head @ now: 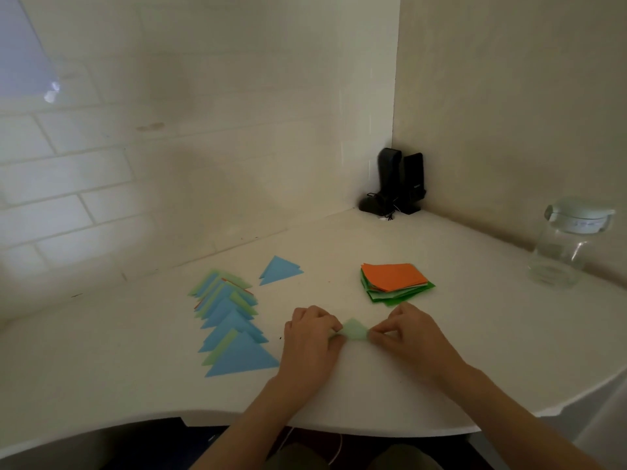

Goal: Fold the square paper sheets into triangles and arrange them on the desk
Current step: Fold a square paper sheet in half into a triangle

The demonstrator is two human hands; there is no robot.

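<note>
Head view, left hand [310, 337]: light green sheet [354, 330] is pinched at its left corner.
Right hand [405, 334]: right corner is pinched.
Sheet: held low over desk [441, 351].
Nearby: folded triangles [230, 320] left, paper stack [393, 281] behind.

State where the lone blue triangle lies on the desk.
In the head view the lone blue triangle lies left of centre, behind the row of triangles and left of the paper stack.
</note>
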